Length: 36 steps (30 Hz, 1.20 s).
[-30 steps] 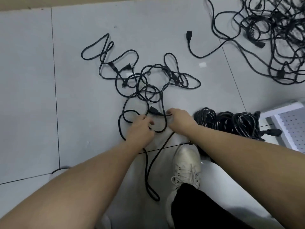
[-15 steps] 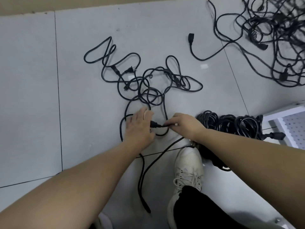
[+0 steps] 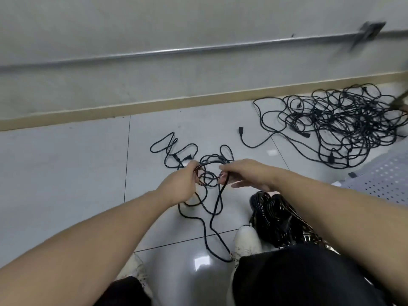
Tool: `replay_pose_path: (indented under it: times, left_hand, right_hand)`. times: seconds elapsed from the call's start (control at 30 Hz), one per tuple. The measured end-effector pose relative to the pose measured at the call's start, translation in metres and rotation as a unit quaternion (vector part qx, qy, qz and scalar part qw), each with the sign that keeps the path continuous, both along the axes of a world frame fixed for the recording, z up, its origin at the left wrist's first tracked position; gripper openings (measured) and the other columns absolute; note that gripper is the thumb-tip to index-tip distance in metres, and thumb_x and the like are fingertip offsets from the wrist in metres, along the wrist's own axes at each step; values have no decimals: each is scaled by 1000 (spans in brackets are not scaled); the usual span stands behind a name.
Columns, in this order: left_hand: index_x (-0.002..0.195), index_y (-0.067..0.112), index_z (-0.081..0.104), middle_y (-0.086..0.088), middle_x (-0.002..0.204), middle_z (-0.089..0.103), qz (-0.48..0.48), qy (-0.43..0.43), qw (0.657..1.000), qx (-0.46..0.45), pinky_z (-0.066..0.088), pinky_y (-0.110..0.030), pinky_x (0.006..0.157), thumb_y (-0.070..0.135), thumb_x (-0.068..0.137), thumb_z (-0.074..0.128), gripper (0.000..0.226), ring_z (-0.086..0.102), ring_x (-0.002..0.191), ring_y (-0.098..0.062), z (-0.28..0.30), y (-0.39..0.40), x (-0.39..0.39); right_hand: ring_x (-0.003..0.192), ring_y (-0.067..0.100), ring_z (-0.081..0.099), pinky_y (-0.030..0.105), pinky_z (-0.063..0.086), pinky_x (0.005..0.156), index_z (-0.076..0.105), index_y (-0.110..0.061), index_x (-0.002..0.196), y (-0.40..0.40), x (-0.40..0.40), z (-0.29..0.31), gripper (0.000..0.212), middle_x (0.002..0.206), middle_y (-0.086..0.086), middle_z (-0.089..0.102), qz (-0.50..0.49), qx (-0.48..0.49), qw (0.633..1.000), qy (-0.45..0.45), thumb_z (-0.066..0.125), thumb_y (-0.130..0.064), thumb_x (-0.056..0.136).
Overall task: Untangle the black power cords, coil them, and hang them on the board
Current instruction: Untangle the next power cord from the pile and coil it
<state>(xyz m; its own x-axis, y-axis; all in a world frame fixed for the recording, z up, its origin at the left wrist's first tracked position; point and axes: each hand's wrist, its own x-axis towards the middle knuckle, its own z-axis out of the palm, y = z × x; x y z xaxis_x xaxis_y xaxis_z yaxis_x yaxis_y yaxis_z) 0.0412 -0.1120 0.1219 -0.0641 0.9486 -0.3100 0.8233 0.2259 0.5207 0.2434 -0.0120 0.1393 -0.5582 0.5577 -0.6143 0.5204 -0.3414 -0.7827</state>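
Note:
A small tangle of black power cords (image 3: 176, 151) lies on the grey tiled floor ahead of me. My left hand (image 3: 178, 184) is closed on a cord lifted off the floor. My right hand (image 3: 245, 175) pinches the same cord (image 3: 217, 206) between thumb and fingers, and the cord hangs down in loops towards my feet. A much larger tangle of black cords (image 3: 344, 131) sits at the far right. A bundle of coiled cords (image 3: 278, 217) rests beside my right shoe. The white perforated board (image 3: 384, 180) lies at the right edge.
My white shoes (image 3: 246, 241) and dark trousers fill the bottom of the view. A wall with a beige skirting (image 3: 154, 107) and a metal conduit (image 3: 176, 51) runs across the back. A loose connector (image 3: 241, 130) lies between the two tangles.
Both hands have lifted off the floor with the cord held between them. My head has tilted up, so the wall and the whole large tangle came into view.

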Motion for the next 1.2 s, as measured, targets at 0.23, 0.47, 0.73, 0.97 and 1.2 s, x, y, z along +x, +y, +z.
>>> replay_pose_path:
  times: [0.23,0.47,0.73,0.97,1.2]
  left_hand:
    - [90,23,43,-2,80,54,105,-136,983,60,36,-33,56,9,100,34,19,46,68,-23,87,-58,14]
    - [82,18,52,5,62,50,225,-263,919,187,27,-25,45,40,107,43,35,34,44,-12,138,-109,16]
    - [104,18,56,-4,74,63,196,-379,895,128,35,-27,48,58,94,62,43,31,46,-13,168,-151,16]
    - [100,15,62,-3,115,73,164,-486,858,13,42,-23,49,31,93,74,21,31,46,-8,156,-157,53]
    - [120,16,54,-1,62,55,167,-531,827,77,29,-21,48,22,111,41,17,30,51,-10,147,-145,51]
  right_hand:
    - [69,22,63,31,57,61,61,-12,96,-63,-11,104,25,69,1,60,-39,103,989,97,46,-29,107]
    - [68,16,58,30,43,74,57,-17,76,-106,-3,161,41,69,-2,66,60,255,965,-29,57,-53,98]
    - [54,18,43,28,46,59,37,-18,77,-155,-10,179,39,60,1,42,-19,64,988,139,38,-38,110]
    - [52,13,24,25,23,51,34,-22,72,-165,-39,187,41,58,-6,30,-90,62,974,198,35,-39,110]
    - [90,21,67,42,45,95,50,-24,74,-155,-39,160,47,92,5,74,-98,155,971,154,39,-59,103]
